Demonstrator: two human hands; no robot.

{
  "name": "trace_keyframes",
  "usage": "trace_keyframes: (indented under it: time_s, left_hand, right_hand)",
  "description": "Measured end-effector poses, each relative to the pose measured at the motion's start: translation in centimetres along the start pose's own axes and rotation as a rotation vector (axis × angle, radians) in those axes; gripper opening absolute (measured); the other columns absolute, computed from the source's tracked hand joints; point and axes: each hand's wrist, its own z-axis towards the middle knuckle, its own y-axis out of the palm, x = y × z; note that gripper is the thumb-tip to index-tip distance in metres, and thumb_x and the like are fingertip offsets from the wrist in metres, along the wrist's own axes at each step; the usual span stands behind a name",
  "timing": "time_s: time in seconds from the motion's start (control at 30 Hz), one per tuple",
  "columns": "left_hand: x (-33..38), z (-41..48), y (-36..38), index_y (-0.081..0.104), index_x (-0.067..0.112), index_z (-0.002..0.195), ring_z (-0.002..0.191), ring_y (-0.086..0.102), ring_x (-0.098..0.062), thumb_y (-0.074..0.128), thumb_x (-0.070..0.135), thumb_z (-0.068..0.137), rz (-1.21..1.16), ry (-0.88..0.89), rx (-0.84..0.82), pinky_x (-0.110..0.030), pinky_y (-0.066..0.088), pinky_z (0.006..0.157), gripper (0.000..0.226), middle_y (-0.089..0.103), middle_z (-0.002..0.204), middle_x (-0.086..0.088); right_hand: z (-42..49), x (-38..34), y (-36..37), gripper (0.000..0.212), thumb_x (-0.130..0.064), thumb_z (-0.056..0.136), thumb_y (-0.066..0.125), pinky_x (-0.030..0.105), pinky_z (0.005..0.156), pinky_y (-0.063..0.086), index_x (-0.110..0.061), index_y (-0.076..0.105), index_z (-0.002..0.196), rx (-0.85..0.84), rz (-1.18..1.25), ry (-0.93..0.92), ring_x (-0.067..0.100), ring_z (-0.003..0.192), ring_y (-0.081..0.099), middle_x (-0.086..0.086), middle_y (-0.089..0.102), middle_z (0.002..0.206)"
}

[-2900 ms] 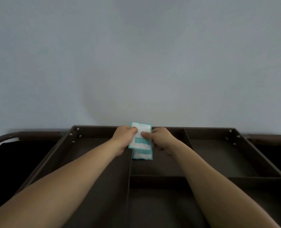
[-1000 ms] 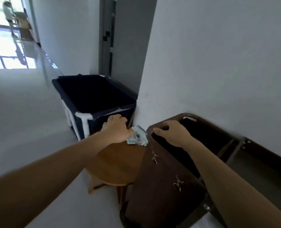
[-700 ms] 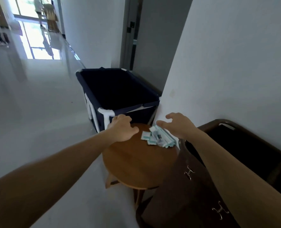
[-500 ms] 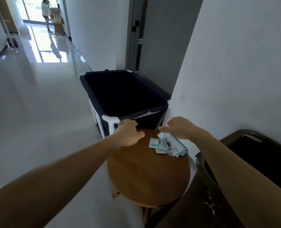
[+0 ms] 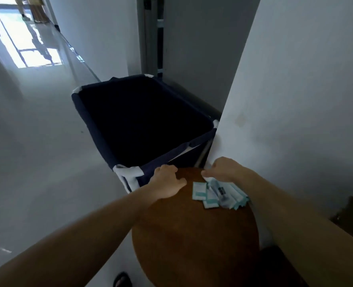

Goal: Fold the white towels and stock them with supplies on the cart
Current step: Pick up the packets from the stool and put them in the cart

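We see 2 bare forearms stretched out over a round wooden desk (image 5: 194,237) that stands against a white wall (image 5: 295,100). The supplies here are small white and teal packets (image 5: 217,193), lying in a loose, overlapping pile on the far right part of the desk, close to the wall. 1 packet lies flat at the left edge of the pile, and a clear wrapper with something dark inside lies across the middle.

The right hand (image 5: 223,169) hangs over the far end of the pile, its thumb pointing left and its fingers bent down onto the packets. They touch the pile, but we cannot tell whether they pinch anything.

The left hand (image 5: 167,183) rests on the far left rim of the desk, apart from the packets, with its fingers curled under. We cannot tell whether they grip the rim or hold nothing.

Just beyond the desk stands a navy bin (image 5: 142,121) with white corners, its near corner beside the left hand. The inside is too dark to read. The dark brown cart (image 5: 279,270) shows at the lower right, beside the desk. A glossy pale floor (image 5: 37,162) runs away to the left toward a bright window (image 5: 26,48), and a grey door (image 5: 150,38) stands behind the bin.
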Motion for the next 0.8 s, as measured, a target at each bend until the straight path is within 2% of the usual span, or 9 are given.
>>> trace_keyframes:
  time_s: [0.07, 0.3, 0.43, 0.5, 0.53, 0.57, 0.63, 0.7, 0.8]
  left_hand:
    - [-0.4, 3.2, 0.5, 0.037, 0.020, 0.149, 0.136, 0.037, -0.027, 0.054, 0.051, 0.092, 0.000, 0.019, -0.063, -0.043, 0.040, 0.107, 0.068, 0.038, 0.149, -0.006]
    - [-1.9, 13.7, 3.4, 0.043, 0.014, 0.143, 0.133, 0.041, -0.028, 0.051, 0.047, 0.097, 0.052, 0.116, -0.349, -0.039, 0.038, 0.108, 0.057, 0.042, 0.146, -0.009]
    - [-3.1, 18.3, 5.7, 0.061, 0.020, 0.112, 0.115, 0.057, -0.027, 0.054, 0.039, 0.096, 0.013, 0.118, -0.448, -0.035, 0.049, 0.094, 0.026, 0.059, 0.120, -0.004]
    - [-3.8, 20.2, 7.6, 0.063, 0.014, 0.117, 0.098, 0.060, -0.019, 0.055, 0.034, 0.097, -0.077, 0.092, -0.474, -0.032, 0.048, 0.085, 0.029, 0.063, 0.118, -0.005]
    - [-4.3, 20.9, 8.6, 0.062, 0.014, 0.123, 0.090, 0.056, -0.013, 0.055, 0.034, 0.098, -0.121, 0.063, -0.493, -0.029, 0.044, 0.082, 0.033, 0.063, 0.120, -0.005]
    - [-4.8, 21.5, 9.6, 0.061, 0.015, 0.127, 0.086, 0.052, -0.008, 0.055, 0.036, 0.098, -0.156, 0.027, -0.508, -0.027, 0.041, 0.081, 0.037, 0.062, 0.123, -0.004]
    - [-6.2, 22.7, 11.6, 0.053, 0.015, 0.138, 0.096, 0.055, -0.010, 0.055, 0.038, 0.098, -0.178, -0.072, -0.535, -0.027, 0.040, 0.085, 0.046, 0.057, 0.131, -0.002]
    - [-7.7, 23.5, 13.4, 0.047, 0.012, 0.144, 0.121, 0.053, -0.021, 0.055, 0.036, 0.099, -0.169, -0.152, -0.529, -0.030, 0.041, 0.098, 0.052, 0.051, 0.141, -0.005]
    - [-9.4, 24.9, 15.6, 0.048, 0.011, 0.142, 0.128, 0.050, -0.025, 0.056, 0.031, 0.099, -0.143, -0.165, -0.462, -0.035, 0.040, 0.108, 0.048, 0.052, 0.142, -0.009]
  right_hand:
    - [2.3, 0.9, 0.9, 0.045, -0.053, 0.083, 0.066, 0.022, 0.046, 0.031, -0.022, 0.048, 0.057, -0.021, 0.053, 0.049, 0.009, 0.055, 0.046, -0.008, 0.051, 0.055]
    - [8.4, 3.6, 4.8, 0.035, -0.046, 0.089, 0.065, 0.015, 0.044, 0.029, -0.028, 0.047, 0.066, -0.041, 0.220, 0.303, 0.003, 0.062, 0.045, -0.009, 0.048, 0.069]
    - [10.9, 4.4, 8.2, 0.030, -0.047, 0.087, 0.061, 0.024, 0.050, 0.031, -0.031, 0.045, 0.068, -0.046, 0.303, 0.425, 0.008, 0.065, 0.049, -0.008, 0.050, 0.073]
    - [12.1, 5.2, 10.4, 0.023, -0.045, 0.088, 0.060, 0.024, 0.058, 0.036, -0.035, 0.049, 0.070, -0.051, 0.309, 0.439, 0.014, 0.076, 0.057, -0.009, 0.055, 0.081]
    - [12.6, 5.7, 11.8, 0.014, -0.044, 0.088, 0.061, 0.024, 0.065, 0.039, -0.033, 0.059, 0.080, -0.052, 0.297, 0.458, 0.019, 0.088, 0.062, -0.007, 0.060, 0.090]
    - [13.4, 6.4, 13.3, 0.018, -0.045, 0.089, 0.061, 0.026, 0.072, 0.043, -0.029, 0.065, 0.097, -0.046, 0.290, 0.488, 0.023, 0.100, 0.064, -0.001, 0.066, 0.103]
    - [15.3, 7.8, 16.4, 0.041, -0.049, 0.091, 0.058, 0.030, 0.083, 0.048, -0.017, 0.061, 0.117, -0.053, 0.285, 0.561, 0.028, 0.111, 0.062, 0.007, 0.065, 0.121]
    - [17.2, 9.0, 18.7, 0.047, -0.050, 0.093, 0.056, 0.033, 0.087, 0.047, -0.011, 0.058, 0.120, -0.034, 0.291, 0.631, 0.030, 0.115, 0.060, 0.013, 0.062, 0.125]
    - [20.8, 10.4, 20.9, 0.058, -0.054, 0.095, 0.053, 0.038, 0.096, 0.045, -0.006, 0.051, 0.128, 0.063, 0.237, 0.644, 0.032, 0.123, 0.053, 0.017, 0.055, 0.132]
